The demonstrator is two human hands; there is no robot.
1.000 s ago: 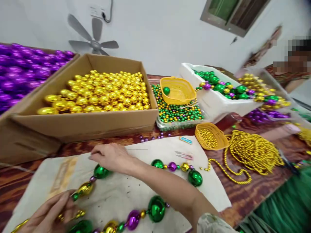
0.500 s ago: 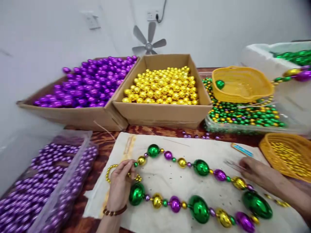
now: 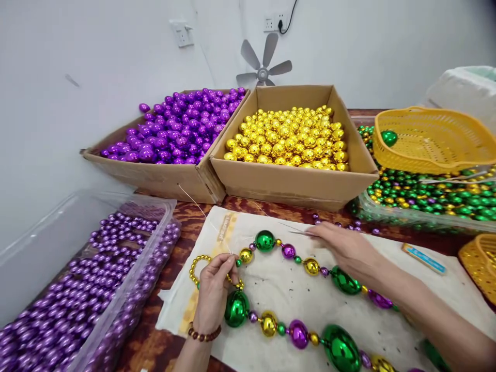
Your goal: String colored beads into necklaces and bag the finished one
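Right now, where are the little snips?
In the head view, right of centre: the snips are in the right hand, blades pointing left, just beyond the bead string.

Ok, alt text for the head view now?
The left hand holds a string of green, gold and purple beads on a white cloth; the right hand holds scissors. Boxes of purple beads and gold beads stand behind.

Lit brightly and evenly, paling the smooth white wall across the top. Dotted with small white glints on the strung glossy green, purple and gold beads at lower centre. Shadowed only softly on the flat white cloth. Washed out and slightly soft at the blocky white foam box, upper right. Stretched toward the edges; darkened in the extreme upper-right corner.
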